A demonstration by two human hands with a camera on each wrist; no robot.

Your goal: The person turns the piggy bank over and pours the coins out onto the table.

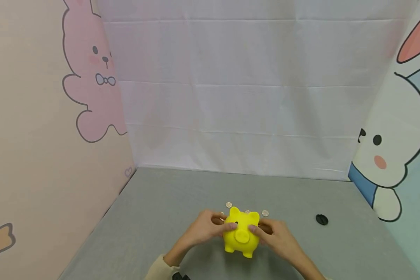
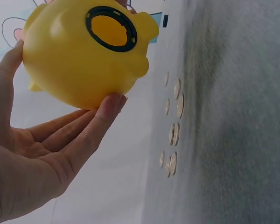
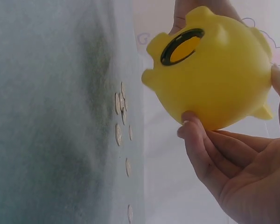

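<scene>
A yellow piggy bank [image 1: 242,232] is held above the grey table by both hands, snout toward me. My left hand [image 1: 207,227] grips its left side and my right hand [image 1: 273,234] grips its right side. In the left wrist view the left hand's fingers [image 2: 95,123] curl under the piggy bank [image 2: 79,60], whose belly shows an open round hole [image 2: 111,29] with a black rim. The right wrist view shows that same hole [image 3: 182,46] and the right hand's fingers [image 3: 200,144] on the body. Several coins [image 2: 173,133] lie on the table under the bank; coins [image 3: 120,116] also show in the right wrist view.
A black round plug [image 1: 322,219] lies on the grey table [image 1: 161,217] to the right of the hands. Two loose coins [image 1: 229,205] show just behind the bank. Cartoon rabbit panels stand at left and right, and a white cloth backdrop closes the rear.
</scene>
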